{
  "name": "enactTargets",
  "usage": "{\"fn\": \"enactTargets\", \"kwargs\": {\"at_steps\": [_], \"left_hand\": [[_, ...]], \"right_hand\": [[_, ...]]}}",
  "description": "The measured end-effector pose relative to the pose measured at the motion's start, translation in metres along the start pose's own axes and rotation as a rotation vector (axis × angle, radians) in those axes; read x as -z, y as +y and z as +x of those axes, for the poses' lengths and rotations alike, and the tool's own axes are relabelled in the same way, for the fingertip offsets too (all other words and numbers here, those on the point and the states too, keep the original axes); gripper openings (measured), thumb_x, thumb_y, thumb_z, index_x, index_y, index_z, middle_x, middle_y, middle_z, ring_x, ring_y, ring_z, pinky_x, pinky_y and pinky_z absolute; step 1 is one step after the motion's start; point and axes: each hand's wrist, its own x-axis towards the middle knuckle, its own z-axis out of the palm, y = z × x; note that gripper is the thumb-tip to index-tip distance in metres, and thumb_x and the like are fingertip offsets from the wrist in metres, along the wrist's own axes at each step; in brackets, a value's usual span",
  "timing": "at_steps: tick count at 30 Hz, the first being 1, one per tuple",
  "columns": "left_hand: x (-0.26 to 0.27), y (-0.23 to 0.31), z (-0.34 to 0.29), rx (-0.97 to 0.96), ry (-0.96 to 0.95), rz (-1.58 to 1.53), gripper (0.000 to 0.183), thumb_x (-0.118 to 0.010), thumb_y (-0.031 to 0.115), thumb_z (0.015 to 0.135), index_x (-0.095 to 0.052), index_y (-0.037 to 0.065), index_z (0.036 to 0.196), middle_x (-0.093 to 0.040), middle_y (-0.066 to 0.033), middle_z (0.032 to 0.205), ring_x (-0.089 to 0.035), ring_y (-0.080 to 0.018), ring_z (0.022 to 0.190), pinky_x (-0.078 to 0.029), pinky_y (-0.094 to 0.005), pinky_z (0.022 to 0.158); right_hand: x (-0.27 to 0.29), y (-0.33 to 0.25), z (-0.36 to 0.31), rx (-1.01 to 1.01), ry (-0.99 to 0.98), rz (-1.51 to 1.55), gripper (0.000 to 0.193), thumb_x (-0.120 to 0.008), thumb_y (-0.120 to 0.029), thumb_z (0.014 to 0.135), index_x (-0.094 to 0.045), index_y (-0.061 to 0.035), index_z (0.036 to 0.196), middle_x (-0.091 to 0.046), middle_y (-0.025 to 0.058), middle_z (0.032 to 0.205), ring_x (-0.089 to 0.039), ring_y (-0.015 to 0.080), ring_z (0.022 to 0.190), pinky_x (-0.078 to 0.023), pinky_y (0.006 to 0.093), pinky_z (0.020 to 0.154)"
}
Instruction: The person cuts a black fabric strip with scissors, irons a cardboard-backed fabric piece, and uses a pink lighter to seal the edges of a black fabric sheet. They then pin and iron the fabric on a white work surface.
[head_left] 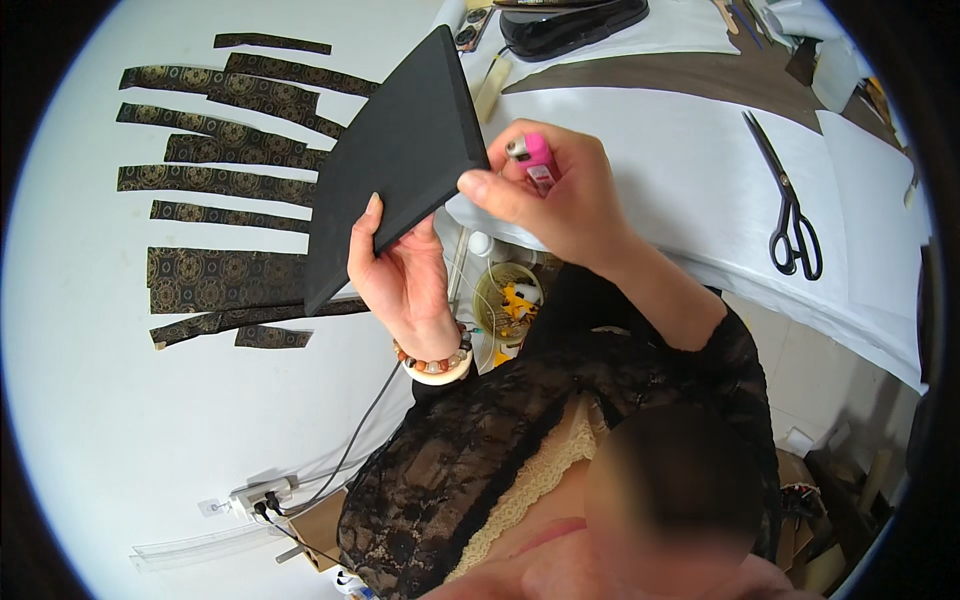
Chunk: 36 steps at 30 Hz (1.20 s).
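Note:
My left hand (405, 270), with beads and a pale bangle at the wrist, grips a flat black panel (395, 150) by its lower edge. Its thumb lies on the panel's face, and the other fingers go behind it. The panel is tilted up in the air. My right hand (575, 195) is closed round a pink lighter (537, 162) with a metal top. I see no flame at it. The right thumb and fingertips are at the panel's right corner; whether they pinch it, I cannot make out.
Dark gold-patterned strips (230, 185) are on the white surface at left. Black scissors (785, 200) lie on the white-covered table (650, 130), near brown sheet material (640, 70) and a black case (570, 28). Below are a bin (480, 300) of scraps and a power strip (265, 495) with cables.

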Motion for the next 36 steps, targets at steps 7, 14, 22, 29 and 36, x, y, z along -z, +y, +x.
{"fn": "enactTargets", "kwargs": {"at_steps": [7,14,22,29,36], "left_hand": [[0.006,0.0,0.002,-0.083,-0.044,-0.001,0.034,-0.05,0.001,0.092,-0.049,-0.007,0.125,-0.057,-0.0189,0.125,-0.059,-0.03,0.113,-0.053,-0.048,0.096],[0.034,-0.011,0.008,-0.235,-0.388,0.131,0.04,-0.052,0.011,0.094,-0.048,-0.004,0.13,-0.055,-0.0145,0.131,-0.051,-0.0245,0.122,-0.037,-0.0458,0.108],[0.054,0.006,0.008,-0.339,-0.514,0.186,0.042,-0.055,0.017,0.091,-0.054,-0.002,0.128,-0.055,-0.0115,0.133,-0.048,-0.0244,0.125,-0.03,-0.0458,0.112],[0.05,0.007,0.003,-0.377,-0.448,0.258,0.045,-0.058,0.017,0.09,-0.052,-0.002,0.13,-0.054,-0.0126,0.135,-0.048,-0.0258,0.126,-0.03,-0.0479,0.112],[0.053,0.005,0.004,-0.364,-0.454,0.26,0.05,-0.059,0.018,0.089,-0.048,-0.002,0.133,-0.052,-0.013,0.137,-0.047,-0.0265,0.127,-0.029,-0.05,0.112]], "right_hand": [[0.004,0.014,-0.008,-0.008,-0.1,0.207,0.038,-0.06,-0.033,0.094,-0.053,-0.0075,0.067,-0.041,-0.0063,0.052,-0.032,0.0026,0.049,-0.027,0.0215,0.048],[-0.003,0.011,-0.026,-0.496,-0.124,0.378,0.062,-0.029,-0.051,0.102,-0.044,-0.0088,0.058,-0.027,-0.0055,0.049,-0.022,0.0072,0.046,-0.017,0.0256,0.045],[-0.011,0.005,-0.023,-0.531,-0.121,0.405,0.057,-0.03,-0.044,0.101,-0.041,-0.0088,0.057,-0.028,-0.0038,0.049,-0.022,0.0083,0.045,-0.017,0.0262,0.044],[-0.012,0.0,-0.024,-0.45,-0.119,0.374,0.049,-0.029,-0.035,0.102,-0.036,-0.0083,0.061,-0.031,-0.0023,0.051,-0.024,0.0083,0.045,-0.021,0.0262,0.044],[-0.019,0.004,-0.032,-0.23,-0.063,0.169,0.042,-0.03,-0.032,0.102,-0.04,-0.0061,0.071,-0.037,-0.0015,0.055,-0.029,0.0063,0.047,-0.025,0.024,0.045]]}}
